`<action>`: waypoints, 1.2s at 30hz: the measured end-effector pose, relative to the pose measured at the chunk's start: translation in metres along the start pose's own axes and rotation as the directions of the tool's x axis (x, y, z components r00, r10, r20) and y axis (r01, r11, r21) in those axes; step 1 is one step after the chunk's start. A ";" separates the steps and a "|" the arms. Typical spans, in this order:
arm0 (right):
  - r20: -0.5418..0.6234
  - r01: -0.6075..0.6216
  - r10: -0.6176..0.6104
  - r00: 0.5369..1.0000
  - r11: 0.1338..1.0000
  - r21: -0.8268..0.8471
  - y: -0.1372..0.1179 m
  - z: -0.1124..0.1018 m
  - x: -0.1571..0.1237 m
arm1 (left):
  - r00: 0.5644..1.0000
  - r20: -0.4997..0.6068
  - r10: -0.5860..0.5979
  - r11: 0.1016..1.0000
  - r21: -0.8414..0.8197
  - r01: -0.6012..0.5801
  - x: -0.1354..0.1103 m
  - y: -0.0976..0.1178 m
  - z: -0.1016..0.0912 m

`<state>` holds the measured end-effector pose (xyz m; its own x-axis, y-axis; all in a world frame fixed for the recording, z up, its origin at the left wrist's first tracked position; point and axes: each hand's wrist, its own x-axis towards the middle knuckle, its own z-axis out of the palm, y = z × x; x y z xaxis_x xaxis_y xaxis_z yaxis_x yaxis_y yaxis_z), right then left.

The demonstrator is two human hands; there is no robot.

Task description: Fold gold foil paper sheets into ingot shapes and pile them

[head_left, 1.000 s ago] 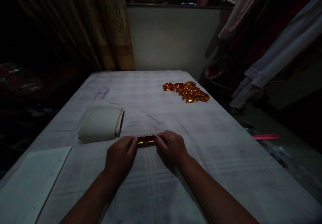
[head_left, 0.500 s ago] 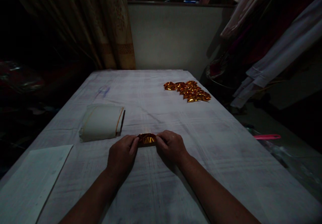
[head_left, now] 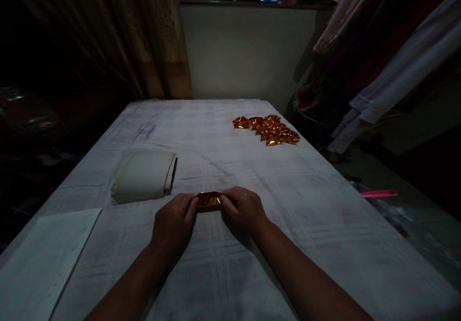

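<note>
A small piece of shiny gold foil point(head_left: 209, 199), folded into a boat-like shape, is stretched between my two hands just above the cloth-covered table. My left hand point(head_left: 174, 220) pinches its left end between thumb and fingers. At the right end, my right hand point(head_left: 246, 209) grips it the same way. The foil's tips are hidden under my fingers. Farther back on the right lies a cluster of several similar gold foil pieces point(head_left: 269, 129).
A folded pale bundle with an orange edge line point(head_left: 142, 176) lies left of my hands. White paper point(head_left: 46, 258) is at the near left of the table point(head_left: 324, 244). Clothes point(head_left: 406, 66) hang at the right, above a pink handle point(head_left: 380, 193). A curtain point(head_left: 162, 37) hangs behind.
Both hands keep their pinch on the gold foil piece, with hardly any movement. The whole view has shifted very slightly.
</note>
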<state>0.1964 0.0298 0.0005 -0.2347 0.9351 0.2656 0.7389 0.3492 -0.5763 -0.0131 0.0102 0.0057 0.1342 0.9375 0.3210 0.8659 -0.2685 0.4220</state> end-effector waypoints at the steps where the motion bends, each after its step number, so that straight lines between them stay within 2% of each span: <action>1: 0.006 0.001 -0.001 1.000 1.000 -0.015 -0.001 -0.001 0.000 | 1.000 0.001 0.003 1.000 0.007 -0.003 0.000 0.000 0.000; 7: 0.021 -0.018 0.019 1.000 0.999 -0.032 -0.005 -0.003 0.000 | 1.000 0.010 0.005 0.997 0.075 -0.006 0.001 0.001 0.000; 13: 0.011 -0.008 0.007 1.000 0.997 0.080 -0.006 -0.001 -0.002 | 1.000 0.027 -0.010 0.994 0.106 0.007 0.003 0.000 0.000; 16: 0.011 -0.018 0.017 1.000 0.990 0.141 -0.006 0.000 -0.001 | 0.999 0.035 -0.028 0.996 0.088 0.024 0.002 0.001 0.000; 21: -0.009 -0.069 0.071 0.997 0.992 0.106 -0.002 0.002 0.000 | 0.997 0.075 -0.022 1.000 0.018 0.020 -0.002 0.005 0.001; 25: 0.005 -0.033 0.032 0.999 0.990 0.137 0.000 0.004 -0.001 | 0.995 0.086 -0.043 0.999 0.018 0.041 -0.002 0.006 0.001; 32: -0.041 0.084 -0.080 0.996 0.989 0.124 -0.002 0.002 -0.002 | 0.994 0.072 -0.083 0.996 0.026 0.081 0.004 0.000 -0.001; 36: -0.065 0.103 -0.096 0.993 0.988 0.113 -0.004 0.002 -0.003 | 0.995 0.074 -0.072 0.996 0.052 0.068 0.005 0.001 -0.001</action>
<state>0.1929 0.0255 0.0009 -0.2633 0.8914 0.3689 0.6346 0.4480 -0.6297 -0.0121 0.0141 0.0082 0.1073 0.9681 0.2263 0.8970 -0.1924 0.3979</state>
